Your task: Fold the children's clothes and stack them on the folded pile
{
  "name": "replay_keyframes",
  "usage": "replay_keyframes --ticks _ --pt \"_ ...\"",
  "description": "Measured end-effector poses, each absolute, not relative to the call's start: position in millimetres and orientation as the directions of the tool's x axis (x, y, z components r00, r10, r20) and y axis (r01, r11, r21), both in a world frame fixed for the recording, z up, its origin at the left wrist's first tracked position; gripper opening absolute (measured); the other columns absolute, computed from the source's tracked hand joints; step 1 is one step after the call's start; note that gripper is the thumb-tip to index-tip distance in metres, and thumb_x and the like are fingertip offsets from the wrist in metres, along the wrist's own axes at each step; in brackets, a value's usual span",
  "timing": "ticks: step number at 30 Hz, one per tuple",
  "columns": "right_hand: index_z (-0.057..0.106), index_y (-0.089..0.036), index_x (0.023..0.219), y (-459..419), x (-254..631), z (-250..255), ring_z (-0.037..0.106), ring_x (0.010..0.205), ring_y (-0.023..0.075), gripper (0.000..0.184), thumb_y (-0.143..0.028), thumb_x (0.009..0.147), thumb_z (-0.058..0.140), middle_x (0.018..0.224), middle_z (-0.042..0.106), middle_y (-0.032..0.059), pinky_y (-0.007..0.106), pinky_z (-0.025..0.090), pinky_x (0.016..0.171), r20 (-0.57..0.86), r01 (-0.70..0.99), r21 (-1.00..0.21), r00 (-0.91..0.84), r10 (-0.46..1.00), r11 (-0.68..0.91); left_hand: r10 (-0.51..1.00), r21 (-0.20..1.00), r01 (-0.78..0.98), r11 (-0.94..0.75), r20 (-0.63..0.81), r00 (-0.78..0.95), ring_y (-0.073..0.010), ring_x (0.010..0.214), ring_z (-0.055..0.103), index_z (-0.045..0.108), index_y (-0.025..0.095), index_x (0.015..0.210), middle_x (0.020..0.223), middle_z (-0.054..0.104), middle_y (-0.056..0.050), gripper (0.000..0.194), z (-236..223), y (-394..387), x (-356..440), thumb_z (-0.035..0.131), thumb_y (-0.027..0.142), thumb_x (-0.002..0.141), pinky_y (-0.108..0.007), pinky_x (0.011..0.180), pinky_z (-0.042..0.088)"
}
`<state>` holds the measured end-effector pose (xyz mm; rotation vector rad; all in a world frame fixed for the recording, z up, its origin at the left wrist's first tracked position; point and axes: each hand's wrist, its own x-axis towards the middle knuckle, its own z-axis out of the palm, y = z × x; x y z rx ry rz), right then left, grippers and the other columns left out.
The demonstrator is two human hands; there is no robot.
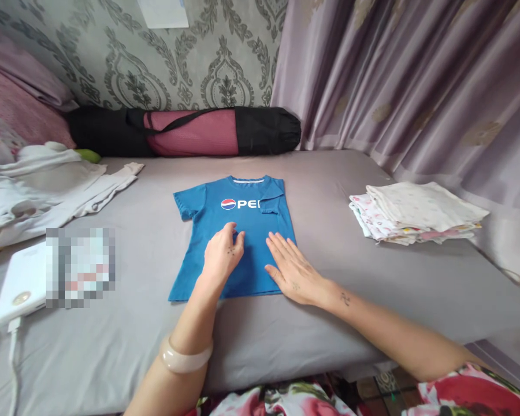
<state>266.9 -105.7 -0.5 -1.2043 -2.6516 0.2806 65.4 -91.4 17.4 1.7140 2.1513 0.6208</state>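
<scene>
A small blue T-shirt with a white logo lies flat on the grey bed sheet, its right side folded inward over the chest. My left hand rests on the shirt's lower middle, fingers curled with the tips pressing the cloth. My right hand lies flat and open on the shirt's lower right part, fingers stretched out. A pale bangle sits on my left wrist.
A stack of folded pale printed clothes sits at the right. Loose white garments lie at the left, with a white device and cable near the front left. A black-and-pink rolled mat bag lies along the wall. Curtains hang at the right.
</scene>
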Motion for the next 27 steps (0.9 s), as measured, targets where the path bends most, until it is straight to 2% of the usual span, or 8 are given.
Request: replay_keyframes --ticks 4,10,15,17,20,23,27 --pt "0.03 -0.008 0.151 -108 266 -10 0.018 0.146 0.0252 0.064 -0.047 0.101 0.027 0.156 0.027 0.0153 0.047 0.022 0.12 0.136 0.712 -0.245 -0.647 0.751 0.658 0.971 0.521 0.83 0.2 0.008 -0.239 -0.0216 0.103 0.066 0.056 0.021 0.123 0.113 0.07 -0.007 0.034 19 -91 64 0.048 0.035 0.094 -0.03 0.085 0.05" --pt "0.034 -0.007 0.149 -107 265 1 0.022 0.145 0.0283 0.067 -0.052 0.099 0.029 0.155 0.028 0.0173 0.048 0.025 0.118 0.06 0.722 -0.256 -0.652 0.756 0.643 0.964 0.523 0.817 0.244 -0.04 -0.262 -0.0234 0.107 0.064 0.055 0.02 0.125 0.116 0.07 -0.006 0.035 24 -90 62 0.048 0.035 0.094 -0.032 0.087 0.048" --pt "0.049 -0.015 0.14 -75 254 22 0.046 0.132 0.0259 0.054 -0.047 0.1 0.03 0.142 0.051 0.0137 0.042 0.036 0.111 0.063 0.754 -0.282 -0.602 0.796 0.593 0.959 0.525 0.809 0.264 -0.054 -0.278 -0.0235 0.107 0.064 0.056 0.021 0.123 0.115 0.07 -0.005 0.034 25 -91 59 0.047 0.037 0.094 -0.032 0.085 0.049" --pt "0.053 -0.015 0.135 -47 248 23 0.049 0.129 0.0231 0.05 -0.042 0.101 0.028 0.138 0.055 0.0119 0.038 0.035 0.111 0.115 0.771 -0.294 -0.558 0.821 0.565 0.959 0.53 0.806 0.264 -0.054 -0.279 -0.0234 0.105 0.065 0.057 0.023 0.122 0.113 0.07 -0.005 0.033 26 -91 57 0.046 0.038 0.094 -0.031 0.083 0.049" --pt "0.044 -0.008 0.141 0 241 14 0.037 0.138 0.0255 0.052 -0.037 0.101 0.029 0.149 0.042 0.0167 0.038 0.028 0.114 0.137 0.852 -0.251 -0.439 0.888 0.46 0.955 0.542 0.793 0.278 -0.07 -0.287 -0.0234 0.102 0.066 0.059 0.024 0.119 0.11 0.071 -0.004 0.032 28 -90 54 0.046 0.038 0.094 -0.031 0.08 0.049" --pt "0.031 -0.002 0.148 44 232 2 0.02 0.145 0.0291 0.061 -0.04 0.101 0.025 0.157 0.024 0.0192 0.043 0.018 0.118 0.067 0.919 -0.218 -0.323 0.944 0.33 0.947 0.555 0.773 0.306 -0.093 -0.308 -0.0243 0.103 0.065 0.061 0.024 0.117 0.108 0.072 -0.003 0.031 31 -90 51 0.047 0.038 0.093 -0.032 0.08 0.049" --pt "0.023 0.0 0.151 85 218 -8 0.012 0.147 0.0281 0.066 -0.043 0.101 0.021 0.159 0.016 0.0176 0.045 0.01 0.119 0.069 0.944 -0.2 -0.255 0.964 0.264 0.937 0.568 0.755 0.327 -0.094 -0.335 -0.0237 0.105 0.064 0.061 0.024 0.115 0.109 0.072 -0.003 0.03 31 -89 47 0.046 0.037 0.093 -0.031 0.082 0.048"
